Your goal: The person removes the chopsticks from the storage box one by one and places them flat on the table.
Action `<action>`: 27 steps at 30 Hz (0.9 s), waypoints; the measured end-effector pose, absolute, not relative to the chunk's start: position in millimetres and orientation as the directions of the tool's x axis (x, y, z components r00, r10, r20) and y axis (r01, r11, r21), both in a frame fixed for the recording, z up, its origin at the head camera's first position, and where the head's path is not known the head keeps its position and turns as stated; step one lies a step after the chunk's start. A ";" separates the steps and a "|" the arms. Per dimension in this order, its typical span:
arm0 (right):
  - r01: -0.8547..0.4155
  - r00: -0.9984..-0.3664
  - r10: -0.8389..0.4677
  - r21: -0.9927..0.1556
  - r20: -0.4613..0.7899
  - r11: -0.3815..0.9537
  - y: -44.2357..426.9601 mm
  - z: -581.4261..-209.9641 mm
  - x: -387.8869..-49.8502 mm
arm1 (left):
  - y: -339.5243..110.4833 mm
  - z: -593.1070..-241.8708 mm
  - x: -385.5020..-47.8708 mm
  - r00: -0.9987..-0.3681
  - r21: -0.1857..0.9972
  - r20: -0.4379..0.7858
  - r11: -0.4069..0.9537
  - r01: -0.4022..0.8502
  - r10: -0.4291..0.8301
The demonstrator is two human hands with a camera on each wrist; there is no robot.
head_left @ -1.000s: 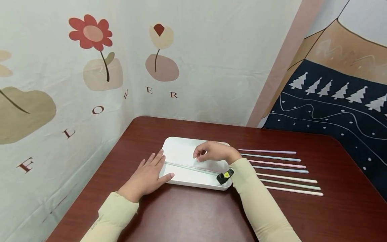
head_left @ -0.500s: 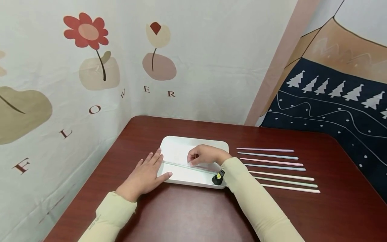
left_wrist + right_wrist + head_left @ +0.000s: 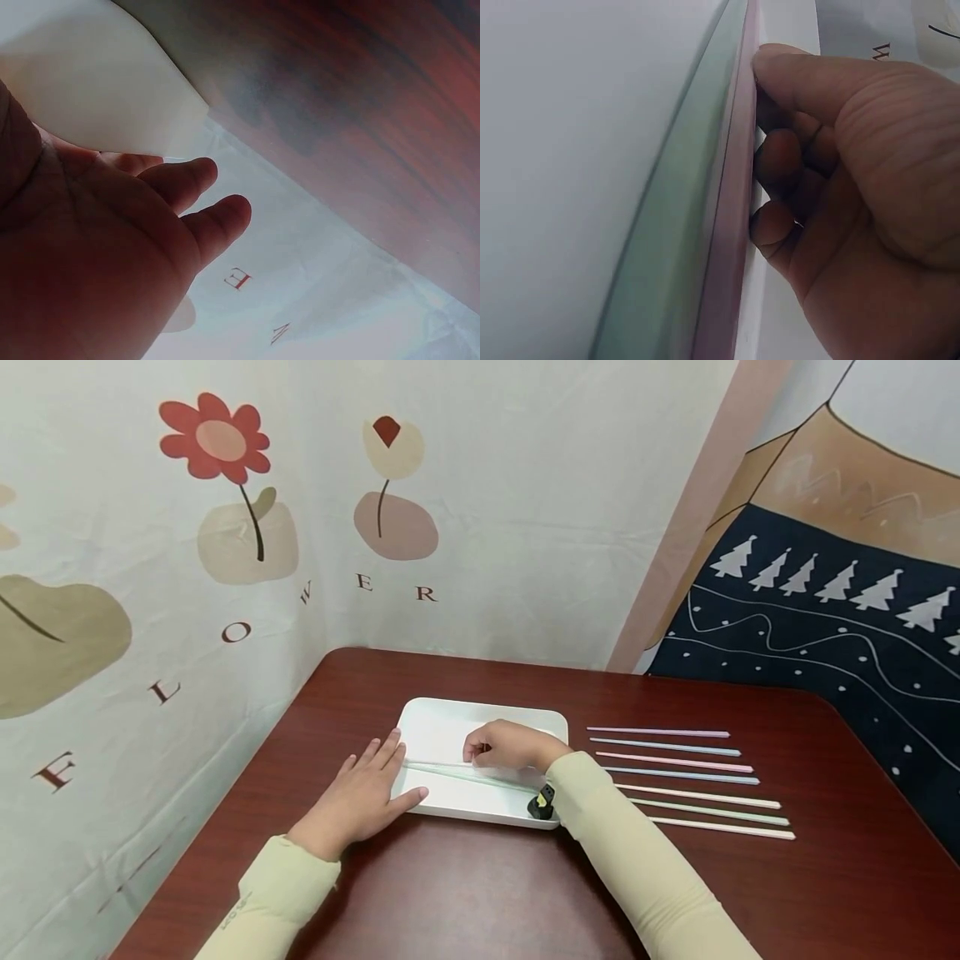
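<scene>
A white tray [image 3: 442, 806] lies on the table, with a green chopstick [image 3: 671, 210] and a pink chopstick [image 3: 731, 187] lengthwise in it. My left hand [image 3: 360, 793] rests on the tray's left rim, its fingers spread. In the left wrist view, the palm of that left hand [image 3: 90, 247] sits beside the tray's pale corner [image 3: 97, 75]. Over the tray my right hand [image 3: 517, 745] reaches down with curled fingers. Close up, the right hand [image 3: 885, 165] pinches the pink chopstick along its side. The right ends of both chopsticks are partly hidden by the right hand and wrist.
Several pastel chopsticks lie in a spaced row right of the tray, from a purple chopstick [image 3: 660, 731] at the back to a pale one [image 3: 723, 828] in front. The red-brown table [image 3: 465, 893] meets a printed cloth wall [image 3: 510, 568] behind.
My right hand has come down and slightly left onto the chopsticks in the tray. The pink chopstick now stands a little apart from the green one. The left hand stays on the rim.
</scene>
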State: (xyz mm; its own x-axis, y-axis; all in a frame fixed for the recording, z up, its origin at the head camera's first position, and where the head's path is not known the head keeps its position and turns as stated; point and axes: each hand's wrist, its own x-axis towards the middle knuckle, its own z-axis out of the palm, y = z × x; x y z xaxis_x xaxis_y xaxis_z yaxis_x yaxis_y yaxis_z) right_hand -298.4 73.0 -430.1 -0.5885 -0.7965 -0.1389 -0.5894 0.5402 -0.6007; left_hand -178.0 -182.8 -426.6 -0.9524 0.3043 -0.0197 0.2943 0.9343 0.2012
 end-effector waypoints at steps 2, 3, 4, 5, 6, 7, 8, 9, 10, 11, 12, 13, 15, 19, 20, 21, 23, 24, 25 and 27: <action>-0.594 -0.590 -0.797 -0.599 -0.130 0.537 72.6 -427.9 -297.2 | -182.8 -426.0 -177.9 -0.952 0.204 -0.020 0.933 0.296 0.306; -0.592 -0.590 -0.797 -0.603 -0.128 0.535 72.1 -427.1 -296.6 | -182.9 -425.7 -177.8 -0.952 0.204 -0.020 0.933 0.296 0.306; -0.594 -0.588 -0.799 -0.604 -0.124 0.531 71.7 -426.6 -295.9 | -183.1 -425.4 -177.8 -0.952 0.202 -0.021 0.934 0.296 0.306; -0.594 -0.587 -0.800 -0.606 -0.122 0.529 71.3 -426.7 -295.6 | -183.2 -425.1 -177.7 -0.952 0.200 -0.021 0.934 0.295 0.305; -0.597 -0.586 -0.802 -0.606 -0.119 0.526 70.8 -427.1 -295.3 | -183.3 -424.8 -177.7 -0.952 0.199 -0.020 0.935 0.294 0.304; -0.603 -0.583 -0.804 -0.602 -0.114 0.523 70.3 -427.4 -294.9 | -183.4 -424.6 -177.7 -0.953 0.198 -0.021 0.935 0.293 0.303; -0.609 -0.583 -0.805 -0.597 -0.110 0.522 69.9 -427.6 -294.7 | -183.5 -424.5 -177.7 -0.953 0.198 -0.021 0.936 0.292 0.302; -0.616 -0.582 -0.806 -0.590 -0.106 0.522 69.4 -428.0 -294.4 | -183.6 -424.5 -177.7 -0.953 0.198 -0.023 0.936 0.291 0.302; -0.624 -0.581 -0.808 -0.583 -0.100 0.521 69.1 -428.3 -294.1 | -183.7 -424.5 -177.6 -0.953 0.198 -0.023 0.936 0.291 0.302; -0.629 -0.581 -0.809 -0.578 -0.095 0.519 68.7 -428.5 -293.9 | -183.7 -424.7 -177.6 -0.953 0.200 -0.024 0.935 0.291 0.302; -0.634 -0.580 -0.810 -0.574 -0.089 0.518 68.3 -428.4 -293.5 | -183.8 -424.9 -177.6 -0.953 0.202 -0.023 0.935 0.292 0.302; -0.638 -0.580 -0.810 -0.570 -0.086 0.517 68.1 -427.8 -293.2 | -183.7 -425.1 -177.6 -0.953 0.204 -0.022 0.934 0.292 0.303; -0.646 -0.579 -0.811 -0.561 -0.080 0.517 67.8 -427.4 -293.1 | -183.4 -425.5 -177.6 -0.953 0.202 -0.019 0.934 0.293 0.303; -0.661 -0.579 -0.812 -0.540 -0.074 0.521 66.8 -427.4 -293.3 | -183.8 -426.0 -177.4 -0.953 0.199 -0.011 0.935 0.294 0.303; -0.665 -0.579 -0.812 -0.534 -0.073 0.522 66.7 -427.2 -293.3 | -183.9 -426.0 -177.3 -0.953 0.198 -0.010 0.935 0.295 0.303; -0.668 -0.580 -0.812 -0.529 -0.070 0.523 66.6 -426.8 -293.2 | -183.9 -425.9 -177.3 -0.953 0.199 -0.008 0.934 0.295 0.303; -0.670 -0.583 -0.810 -0.524 -0.067 0.526 66.5 -426.1 -293.1 | -184.0 -425.7 -177.1 -0.953 0.202 -0.008 0.934 0.294 0.302; -0.669 -0.586 -0.808 -0.522 -0.067 0.529 66.5 -425.5 -292.9 | -184.0 -425.6 -176.9 -0.953 0.202 -0.009 0.934 0.294 0.302; -0.670 -0.586 -0.807 -0.520 -0.067 0.530 66.6 -425.1 -292.7 | -183.9 -425.5 -176.8 -0.953 0.204 -0.009 0.934 0.294 0.302; -0.668 -0.590 -0.804 -0.517 -0.071 0.536 67.1 -424.6 -292.7 | -183.9 -425.5 -176.5 -0.953 0.207 -0.011 0.933 0.293 0.302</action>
